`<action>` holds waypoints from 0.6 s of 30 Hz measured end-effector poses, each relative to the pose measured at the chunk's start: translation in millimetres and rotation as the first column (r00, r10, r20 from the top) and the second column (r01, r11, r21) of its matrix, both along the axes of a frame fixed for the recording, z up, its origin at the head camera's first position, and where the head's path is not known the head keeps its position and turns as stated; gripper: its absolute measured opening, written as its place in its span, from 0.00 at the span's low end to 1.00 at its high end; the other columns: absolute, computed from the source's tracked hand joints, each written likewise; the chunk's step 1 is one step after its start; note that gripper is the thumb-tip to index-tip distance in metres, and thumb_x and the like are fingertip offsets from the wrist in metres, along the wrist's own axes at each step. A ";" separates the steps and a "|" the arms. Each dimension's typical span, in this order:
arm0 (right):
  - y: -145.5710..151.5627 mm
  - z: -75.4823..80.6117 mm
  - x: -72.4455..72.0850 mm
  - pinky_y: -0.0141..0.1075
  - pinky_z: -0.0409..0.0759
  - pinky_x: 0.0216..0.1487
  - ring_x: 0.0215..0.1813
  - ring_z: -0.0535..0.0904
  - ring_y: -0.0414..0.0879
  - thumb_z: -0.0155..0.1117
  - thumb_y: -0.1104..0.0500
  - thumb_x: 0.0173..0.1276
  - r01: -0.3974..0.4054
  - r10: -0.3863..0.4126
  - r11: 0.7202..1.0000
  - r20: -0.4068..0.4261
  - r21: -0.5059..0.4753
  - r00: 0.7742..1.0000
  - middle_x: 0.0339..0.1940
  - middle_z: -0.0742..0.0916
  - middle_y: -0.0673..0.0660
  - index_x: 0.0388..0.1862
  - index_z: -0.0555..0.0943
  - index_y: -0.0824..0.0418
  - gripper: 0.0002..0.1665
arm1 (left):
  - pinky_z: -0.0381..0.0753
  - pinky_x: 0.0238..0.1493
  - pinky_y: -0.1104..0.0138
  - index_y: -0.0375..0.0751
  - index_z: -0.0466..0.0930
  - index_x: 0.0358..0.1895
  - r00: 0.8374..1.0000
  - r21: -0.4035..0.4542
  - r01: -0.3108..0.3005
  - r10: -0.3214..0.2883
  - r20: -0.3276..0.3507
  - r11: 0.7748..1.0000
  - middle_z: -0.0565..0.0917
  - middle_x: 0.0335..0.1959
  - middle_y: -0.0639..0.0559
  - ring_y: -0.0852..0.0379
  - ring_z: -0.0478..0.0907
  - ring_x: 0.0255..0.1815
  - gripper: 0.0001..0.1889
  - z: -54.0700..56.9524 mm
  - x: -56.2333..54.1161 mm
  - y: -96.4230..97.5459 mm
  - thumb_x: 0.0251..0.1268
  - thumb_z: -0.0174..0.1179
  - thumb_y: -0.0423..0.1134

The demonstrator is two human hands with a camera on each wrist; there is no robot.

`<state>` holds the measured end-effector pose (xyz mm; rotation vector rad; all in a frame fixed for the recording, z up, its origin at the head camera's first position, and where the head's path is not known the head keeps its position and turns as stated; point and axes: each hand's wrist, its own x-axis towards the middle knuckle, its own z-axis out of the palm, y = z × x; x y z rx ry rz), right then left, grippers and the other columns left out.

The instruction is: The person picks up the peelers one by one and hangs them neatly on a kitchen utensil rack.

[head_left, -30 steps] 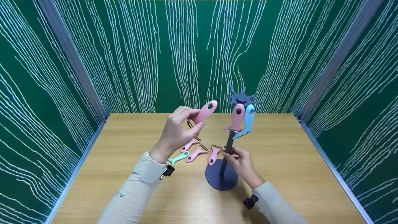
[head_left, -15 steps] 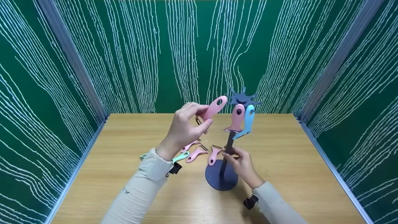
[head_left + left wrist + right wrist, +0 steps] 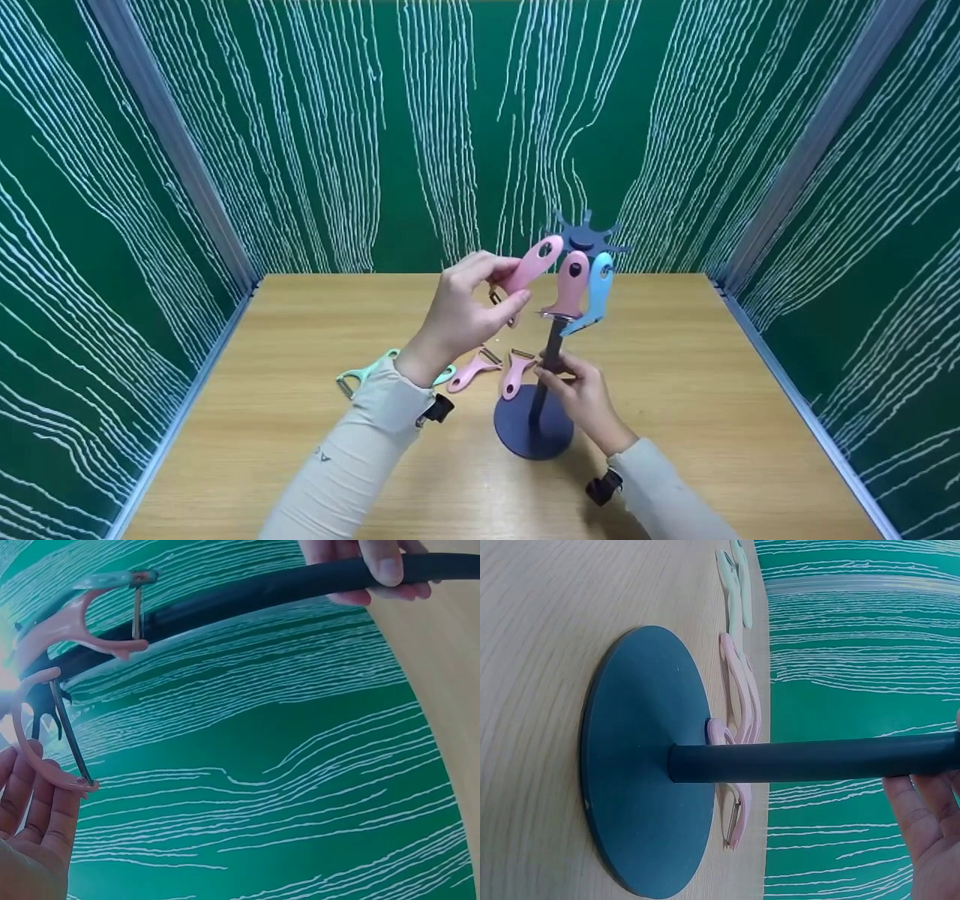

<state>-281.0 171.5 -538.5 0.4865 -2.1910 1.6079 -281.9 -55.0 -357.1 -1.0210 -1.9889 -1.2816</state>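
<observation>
My left hand (image 3: 472, 311) pinches a pink peeler (image 3: 534, 264) by its handle, with the holed end up and beside the star-shaped top (image 3: 583, 238) of a dark stand. In the left wrist view that peeler's (image 3: 71, 731) blade end points down past my fingers. Around the stand's pole (image 3: 802, 760) my right hand (image 3: 589, 394) grips at mid-height. Another pink peeler (image 3: 568, 289) and a blue peeler (image 3: 599, 289) hang from the stand's top by their handle holes. The round base (image 3: 534, 431) stands on the table.
Pink peelers (image 3: 516, 373) lie on the wooden table (image 3: 675, 360) left of the stand's base. Farther left, a mint-green peeler (image 3: 367, 369) lies partly behind my left sleeve. Green walls with white wavy lines enclose the table's back and sides.
My left hand has moved right with the pink peeler, bringing its handle up to the stand's top. My right hand has stayed on the pole.
</observation>
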 end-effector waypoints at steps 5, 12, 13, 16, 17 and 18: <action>-0.6 0.1 0.4 0.27 0.88 0.42 0.40 0.88 0.35 0.75 0.73 0.68 0.001 -0.001 1.000 0.009 -0.012 1.000 0.38 0.94 0.60 0.46 0.90 0.69 0.09 | 0.86 0.47 0.68 0.31 0.88 0.54 1.000 -0.012 0.005 -0.005 0.018 1.000 0.89 0.42 0.43 0.52 0.83 0.44 0.15 -3.8 0.0 4.4 0.67 0.75 0.32; -2.1 0.5 1.0 0.24 0.87 0.40 0.39 0.87 0.32 0.75 0.74 0.68 0.009 -0.009 1.000 -0.009 -0.026 1.000 0.36 0.94 0.61 0.46 0.90 0.67 0.09 | 0.89 0.45 0.64 0.32 0.88 0.50 1.000 -0.002 0.010 -0.010 0.013 1.000 0.89 0.39 0.44 0.52 0.84 0.42 0.13 -9.4 1.7 11.7 0.65 0.76 0.31; -2.2 0.4 1.0 0.24 0.87 0.39 0.39 0.87 0.32 0.75 0.74 0.68 0.008 -0.009 1.000 -0.013 -0.028 1.000 0.36 0.94 0.62 0.45 0.90 0.67 0.09 | 0.89 0.45 0.64 0.32 0.88 0.49 1.000 -0.003 0.012 -0.012 0.020 1.000 0.89 0.39 0.44 0.52 0.84 0.42 0.12 -10.1 2.2 12.7 0.65 0.76 0.31; -2.4 -0.5 0.9 0.24 0.87 0.39 0.38 0.87 0.32 0.75 0.75 0.67 0.005 -0.006 1.000 -0.031 -0.028 1.000 0.36 0.94 0.62 0.45 0.90 0.68 0.09 | 0.89 0.46 0.64 0.32 0.87 0.49 0.998 -0.004 0.021 -0.021 0.054 1.000 0.88 0.40 0.43 0.52 0.84 0.42 0.13 -11.5 4.0 15.4 0.65 0.76 0.32; -2.4 -0.8 0.8 0.24 0.87 0.39 0.38 0.87 0.32 0.75 0.75 0.67 0.003 -0.004 1.000 -0.036 -0.028 0.999 0.36 0.94 0.62 0.45 0.90 0.69 0.09 | 0.90 0.46 0.64 0.32 0.87 0.49 0.998 -0.002 0.023 -0.023 0.066 1.000 0.88 0.40 0.43 0.52 0.85 0.42 0.13 -11.9 4.5 16.1 0.65 0.77 0.32; -2.4 -1.2 0.8 0.24 0.88 0.39 0.39 0.87 0.33 0.75 0.75 0.67 -0.001 0.000 1.000 -0.041 -0.029 0.999 0.36 0.94 0.63 0.45 0.89 0.69 0.09 | 0.90 0.46 0.64 0.32 0.87 0.49 0.997 -0.001 0.024 -0.024 0.074 1.000 0.88 0.40 0.43 0.52 0.85 0.42 0.13 -12.3 5.1 16.9 0.65 0.77 0.32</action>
